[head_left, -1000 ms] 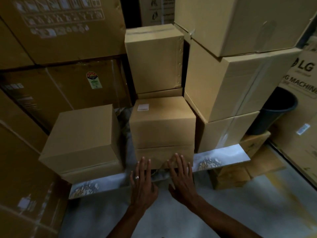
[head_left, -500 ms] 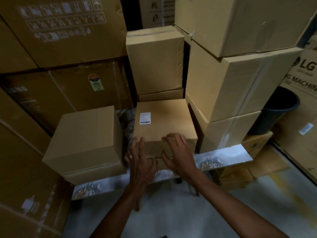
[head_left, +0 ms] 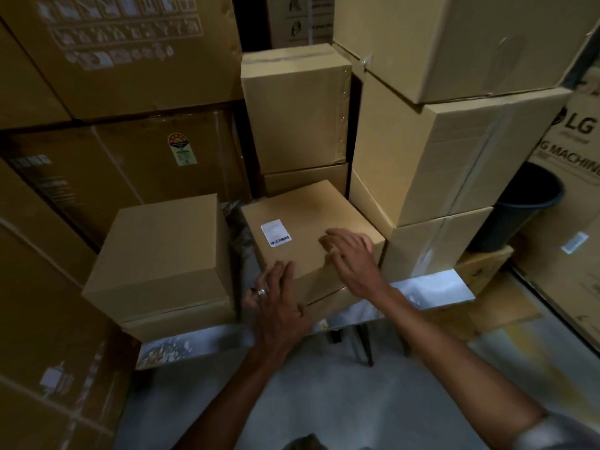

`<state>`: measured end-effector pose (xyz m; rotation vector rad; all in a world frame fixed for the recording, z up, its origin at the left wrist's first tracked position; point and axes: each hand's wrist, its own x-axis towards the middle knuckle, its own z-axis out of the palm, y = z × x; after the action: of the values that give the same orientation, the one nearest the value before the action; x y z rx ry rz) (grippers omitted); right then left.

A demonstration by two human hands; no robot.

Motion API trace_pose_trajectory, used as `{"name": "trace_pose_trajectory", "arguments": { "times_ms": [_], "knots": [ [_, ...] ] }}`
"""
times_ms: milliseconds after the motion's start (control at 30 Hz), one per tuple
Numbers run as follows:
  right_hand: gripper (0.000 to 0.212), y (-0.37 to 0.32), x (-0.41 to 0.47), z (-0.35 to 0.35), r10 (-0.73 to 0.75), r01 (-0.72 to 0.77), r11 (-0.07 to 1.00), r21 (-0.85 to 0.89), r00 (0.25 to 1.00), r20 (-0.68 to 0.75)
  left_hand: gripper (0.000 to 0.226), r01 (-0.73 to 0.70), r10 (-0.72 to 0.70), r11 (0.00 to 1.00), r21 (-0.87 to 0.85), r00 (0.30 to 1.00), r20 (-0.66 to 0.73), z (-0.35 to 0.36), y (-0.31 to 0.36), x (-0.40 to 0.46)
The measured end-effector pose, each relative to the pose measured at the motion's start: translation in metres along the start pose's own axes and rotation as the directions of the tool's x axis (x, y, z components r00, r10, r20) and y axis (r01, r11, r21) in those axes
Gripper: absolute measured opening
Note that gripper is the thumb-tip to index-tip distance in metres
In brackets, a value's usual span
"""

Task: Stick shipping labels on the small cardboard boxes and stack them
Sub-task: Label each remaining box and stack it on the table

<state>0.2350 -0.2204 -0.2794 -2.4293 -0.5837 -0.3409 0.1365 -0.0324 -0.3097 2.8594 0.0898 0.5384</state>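
Note:
A small cardboard box (head_left: 305,209) sits in the middle on top of another box, on a low white bench (head_left: 431,289). A white shipping label (head_left: 276,232) with a barcode is stuck on its top, toward the left. My left hand (head_left: 276,303), wearing a ring, lies flat against the box's front left corner. My right hand (head_left: 352,258) rests with spread fingers over the box's front right top edge. A second small box stack (head_left: 162,254) stands to the left on the same bench, with no label visible on it.
Large cartons wall the left (head_left: 123,53) and back. A taller stack of boxes (head_left: 438,151) stands right of the labelled box, touching it. A dark bucket (head_left: 522,203) sits at right beside an LG carton (head_left: 574,151). Grey floor lies below the bench.
My hands rose from the lower box's front face to the labelled box's top front edge. The view tilted down and closer, showing more of the box top and label.

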Motion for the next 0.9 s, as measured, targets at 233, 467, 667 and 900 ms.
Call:
{"name": "trace_pose_trajectory", "arguments": {
  "times_ms": [233, 467, 667, 900],
  "knots": [
    [0.049, -0.03, 0.004, -0.004, 0.301, -0.299, 0.945, -0.132, 0.954, -0.007, 0.07, -0.044, 0.031, 0.955, -0.293, 0.998, -0.047, -0.03, -0.002, 0.037],
    [0.088, -0.096, -0.021, 0.027, 0.308, -0.283, 0.948, -0.147, 0.932, 0.192, 0.087, -0.095, 0.118, 0.991, -0.089, 0.944, 0.307, -0.026, -0.073, 0.09],
    [0.086, -0.047, 0.0, 0.006, 0.15, -0.128, 0.988, -0.088, 0.936, 0.318, 0.099, -0.041, 0.036, 0.999, 0.014, 0.971, 0.237, -0.022, -0.069, 0.054],
    [0.08, -0.018, 0.036, -0.047, 0.102, -0.066, 0.993, -0.094, 0.887, 0.45, 0.085, -0.009, -0.003, 0.999, 0.053, 0.975, 0.222, -0.033, -0.017, 0.031]
  ]
}}
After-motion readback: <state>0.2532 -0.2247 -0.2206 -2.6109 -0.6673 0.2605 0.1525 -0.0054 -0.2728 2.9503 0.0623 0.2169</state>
